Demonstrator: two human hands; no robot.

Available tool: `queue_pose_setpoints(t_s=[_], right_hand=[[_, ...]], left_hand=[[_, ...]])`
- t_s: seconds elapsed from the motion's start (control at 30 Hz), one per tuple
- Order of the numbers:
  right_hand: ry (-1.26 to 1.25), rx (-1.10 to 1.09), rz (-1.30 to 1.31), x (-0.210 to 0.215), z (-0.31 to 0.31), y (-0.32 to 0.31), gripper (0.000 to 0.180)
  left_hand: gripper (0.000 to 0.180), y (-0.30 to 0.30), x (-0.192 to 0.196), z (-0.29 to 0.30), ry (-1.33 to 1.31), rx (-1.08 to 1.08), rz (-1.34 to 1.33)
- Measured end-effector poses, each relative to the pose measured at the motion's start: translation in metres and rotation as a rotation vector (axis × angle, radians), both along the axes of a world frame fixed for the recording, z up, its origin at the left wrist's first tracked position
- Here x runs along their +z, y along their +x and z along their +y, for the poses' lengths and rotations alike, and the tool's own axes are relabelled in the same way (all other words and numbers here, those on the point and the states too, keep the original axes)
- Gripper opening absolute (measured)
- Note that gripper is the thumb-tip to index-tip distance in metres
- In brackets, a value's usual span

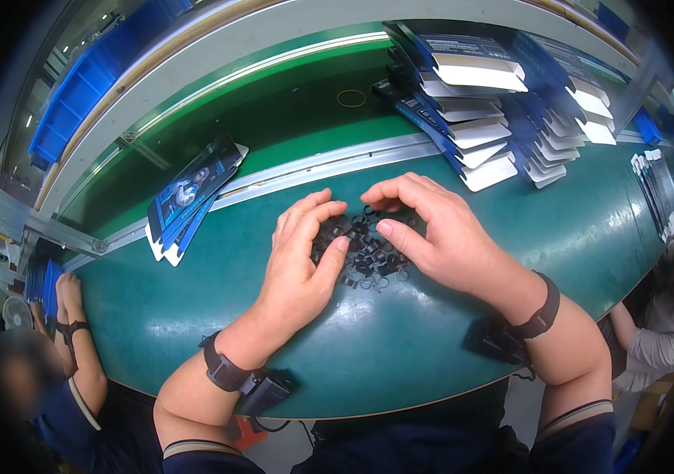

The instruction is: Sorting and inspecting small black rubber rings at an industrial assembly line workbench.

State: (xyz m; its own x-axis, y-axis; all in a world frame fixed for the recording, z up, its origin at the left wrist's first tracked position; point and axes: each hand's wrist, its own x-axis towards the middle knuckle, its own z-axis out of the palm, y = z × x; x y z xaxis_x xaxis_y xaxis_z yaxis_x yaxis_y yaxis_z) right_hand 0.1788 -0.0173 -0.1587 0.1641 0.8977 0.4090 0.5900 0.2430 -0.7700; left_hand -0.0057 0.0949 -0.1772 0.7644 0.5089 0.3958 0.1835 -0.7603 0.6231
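At the far left, a co-worker's arm (90, 359) with a dark wristband rests at the end of the green counter (171, 316), below a blue bin (76, 107) up on the side. Next comes a small fan of dark blue cartons (191, 193), lying slantwise across the metal rail (305, 170). Then the left hand (293, 265), open and loosely cupped, curves round the near side of a heap of small black clip-like parts (370, 251) — the heap sits on the counter, between the two hands. Beyond it I see a thin yellow ring (351, 106) behind the rail. The right hand (448, 237) is cupped too, thumb and fingers apart, at the heap's other side. Past it rise stacks of dark cartons with white flaps (475, 130) — and, farther right, a row of pale-ended packets (657, 193) near a person in a grey top (661, 347).
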Motion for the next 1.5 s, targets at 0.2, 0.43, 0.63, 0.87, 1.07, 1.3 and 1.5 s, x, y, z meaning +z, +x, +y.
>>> queue_pose_setpoints(t_s=[0.2,0.43,0.63,0.87,1.07,1.3,1.5], right_hand=[[-0.206,-0.074,-0.174,0.001,-0.002,0.003,0.036],[-0.158,0.124,-0.048,-0.001,-0.002,-0.003,0.043],[-0.247,0.280,0.389,-0.003,-0.002,-0.009,0.054],[-0.087,0.286,0.582,-0.002,-0.001,-0.008,0.048],[-0.081,0.102,0.336,0.004,0.000,0.007,0.045],[-0.324,0.069,0.235,0.017,-0.008,0.015,0.044],[-0.298,0.032,-0.180,0.010,-0.010,0.011,0.044]], left_hand=[[0.046,-0.001,-0.003,0.001,0.013,-0.044,0.143],[0.079,0.002,0.003,-0.001,0.095,-0.203,0.245],[0.091,0.003,0.004,-0.004,0.071,-0.212,0.215],[0.068,0.005,0.006,-0.010,-0.053,-0.203,-0.010],[0.051,0.004,0.004,-0.008,-0.048,-0.185,-0.093],[0.042,0.001,0.005,-0.004,0.061,-0.029,0.063],[0.077,-0.001,0.005,-0.005,0.120,-0.151,0.228]])
